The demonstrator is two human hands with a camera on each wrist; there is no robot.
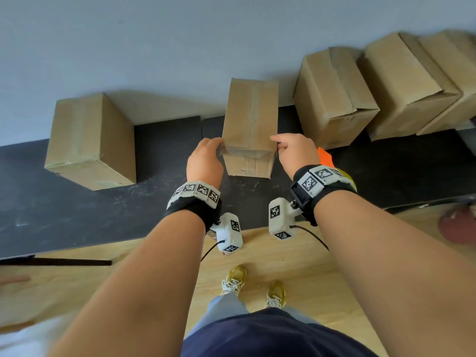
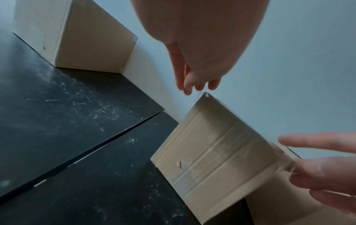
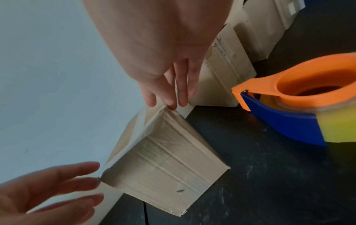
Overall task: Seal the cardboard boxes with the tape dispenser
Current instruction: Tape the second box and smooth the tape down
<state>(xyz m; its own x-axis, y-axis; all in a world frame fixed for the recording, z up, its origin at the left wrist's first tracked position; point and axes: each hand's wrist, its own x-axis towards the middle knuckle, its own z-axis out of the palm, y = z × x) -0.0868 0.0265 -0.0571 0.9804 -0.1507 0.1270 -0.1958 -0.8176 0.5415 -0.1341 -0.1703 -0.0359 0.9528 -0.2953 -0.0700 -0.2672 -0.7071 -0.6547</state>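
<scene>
A tall cardboard box stands on the black table with clear tape along its top seam and over the near face. My left hand lies against its near left top corner, fingers loosely extended beside the corner. On the near right top corner rests my right hand, its straight fingers touching the taped edge. The orange and blue tape dispenser lies on the table right of the box, untouched; in the head view only its orange tip shows behind my right wrist.
Another cardboard box stands at the left by the wall. A row of boxes leans along the wall at the right. The table's front edge runs just below my wrists, with wooden floor beneath. A reddish object is at the far right.
</scene>
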